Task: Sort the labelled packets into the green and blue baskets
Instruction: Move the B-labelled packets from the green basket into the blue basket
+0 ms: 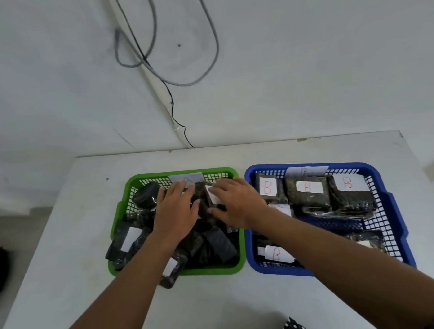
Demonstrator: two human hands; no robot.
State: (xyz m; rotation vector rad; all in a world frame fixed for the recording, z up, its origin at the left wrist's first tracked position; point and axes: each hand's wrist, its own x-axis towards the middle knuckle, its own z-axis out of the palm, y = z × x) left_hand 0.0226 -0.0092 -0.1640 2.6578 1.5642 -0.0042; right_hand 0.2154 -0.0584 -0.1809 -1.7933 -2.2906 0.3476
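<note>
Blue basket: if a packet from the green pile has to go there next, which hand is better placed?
The right hand: it rests on the green plastic basket pile beside the blue plastic basket; the left hand is farther away.

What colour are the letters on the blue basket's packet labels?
Red B's on white labels, clearest in the head view.

Single head view, wide-angle, looking forward and down from the table's (66,243) near edge toward its far edge and the wall (306,62). Close range: both forearms enter from the bottom, and the green basket (119,217) and blue basket (397,207) sit mid-frame.
</note>
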